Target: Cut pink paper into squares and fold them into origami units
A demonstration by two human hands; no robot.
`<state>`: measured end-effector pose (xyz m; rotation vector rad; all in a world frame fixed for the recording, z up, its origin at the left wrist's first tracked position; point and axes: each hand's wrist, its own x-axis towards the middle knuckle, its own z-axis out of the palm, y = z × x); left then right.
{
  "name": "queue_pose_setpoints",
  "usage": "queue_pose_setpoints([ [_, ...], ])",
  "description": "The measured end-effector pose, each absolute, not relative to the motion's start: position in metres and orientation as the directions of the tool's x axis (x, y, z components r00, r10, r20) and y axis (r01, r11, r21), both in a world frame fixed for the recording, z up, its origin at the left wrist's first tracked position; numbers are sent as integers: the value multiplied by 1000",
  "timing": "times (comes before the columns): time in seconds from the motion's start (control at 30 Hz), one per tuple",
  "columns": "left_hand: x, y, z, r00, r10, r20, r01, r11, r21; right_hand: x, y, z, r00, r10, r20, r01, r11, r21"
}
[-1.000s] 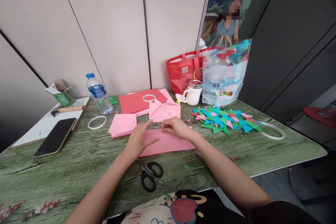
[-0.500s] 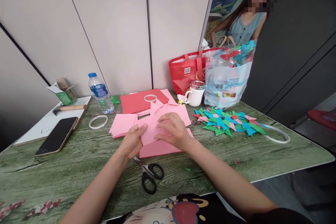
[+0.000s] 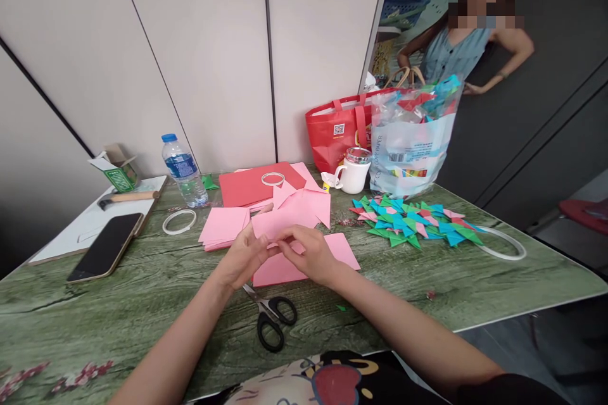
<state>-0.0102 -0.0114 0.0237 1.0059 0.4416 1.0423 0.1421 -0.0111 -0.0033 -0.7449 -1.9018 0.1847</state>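
Pink paper (image 3: pixel 281 220), smooth, matte, tilted

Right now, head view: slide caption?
Left hand and right hand pinch thin pink paper over a green wood-grain table.

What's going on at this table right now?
A person holds a pink sheet up off the table, the left hand and right hand close together at its near edge. More pink paper lies below the hands. The scissors lie on the table, closer to the person. To the right is a pile of colored paper pieces, in front of a clear-topped bag.
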Motion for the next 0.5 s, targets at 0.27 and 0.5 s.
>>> queue_pose_setpoints([
  [0.27, -7, -9, 17, 330, 920, 211, -339, -93, 936, 146, -11, 0, -148, 633, 760, 392, 743, -542],
  [0.5, -7, -8, 14, 245, 949, 200, -274, -131, 953, 154, -8, 7, -117, 531, 839, 570, 728, -381],
])
